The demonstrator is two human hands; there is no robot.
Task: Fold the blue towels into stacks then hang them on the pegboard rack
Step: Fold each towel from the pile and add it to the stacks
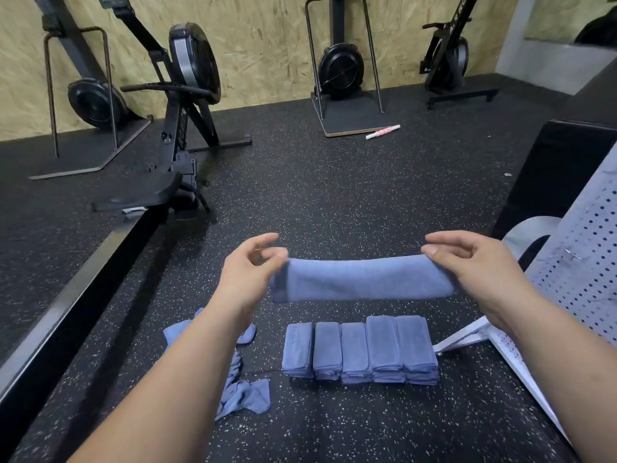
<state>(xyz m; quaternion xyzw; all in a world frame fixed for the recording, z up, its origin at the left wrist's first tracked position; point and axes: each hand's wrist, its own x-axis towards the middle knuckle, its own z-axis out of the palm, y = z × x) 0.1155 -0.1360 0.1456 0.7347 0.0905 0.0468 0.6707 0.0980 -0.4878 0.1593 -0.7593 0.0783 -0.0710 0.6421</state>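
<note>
Folding is in hand: the left hand (248, 269) and right hand (474, 262) each pinch an end of a half-folded blue cloth towel (362, 279), held above the row of folded blue towel stacks (360, 350) on the speckled black rubber floor (334, 182). Next, I judge, another fold, then onto a stack.

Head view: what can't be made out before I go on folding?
Loose towel heap: left forearm crosses it; count hidden.
Pegboard rack: cut off by the right edge; full extent unseen.
Folded stacks: layers too fine to count.
Held towel: right end hidden under right hand; left hand pinches the other.
</note>
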